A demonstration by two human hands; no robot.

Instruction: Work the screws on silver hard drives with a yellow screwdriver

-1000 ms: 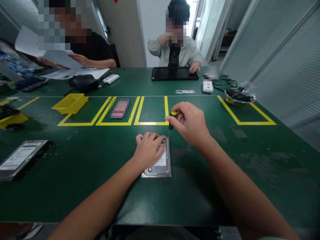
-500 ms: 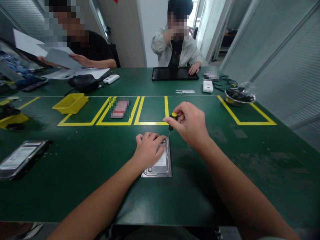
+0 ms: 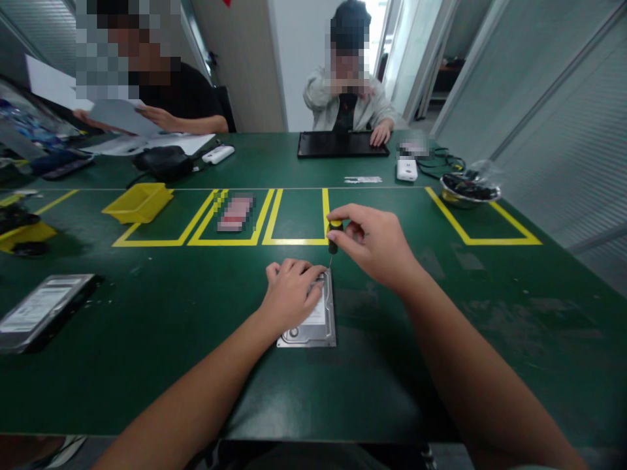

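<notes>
A silver hard drive [image 3: 318, 323] with a white label lies on the green table. My left hand [image 3: 294, 297] rests over its upper left part, fingers bent across the casing and holding it; much of the label is covered. The index fingertip is close to the drive's top right corner. Between the thumb and fingers of my right hand [image 3: 375, 241] is a small black-and-yellow screwdriver [image 3: 334, 245], nearly upright. Its thin shaft points down to that corner; whether the tip sits in a screw is too small to tell.
Another hard drive [image 3: 46, 307] lies at the left. Beyond the yellow tape frames are a yellow bin [image 3: 138, 202], a metal bowl [image 3: 470, 192] of dark parts and a black panel [image 3: 343, 145] under a co-worker's hand [image 3: 381, 133]. A second person holds papers [image 3: 115, 117].
My right hand has shifted slightly right and down, its fingers moving round the screwdriver handle, which stands more upright. My left hand and the drive stay put. The co-worker opposite has lowered an arm.
</notes>
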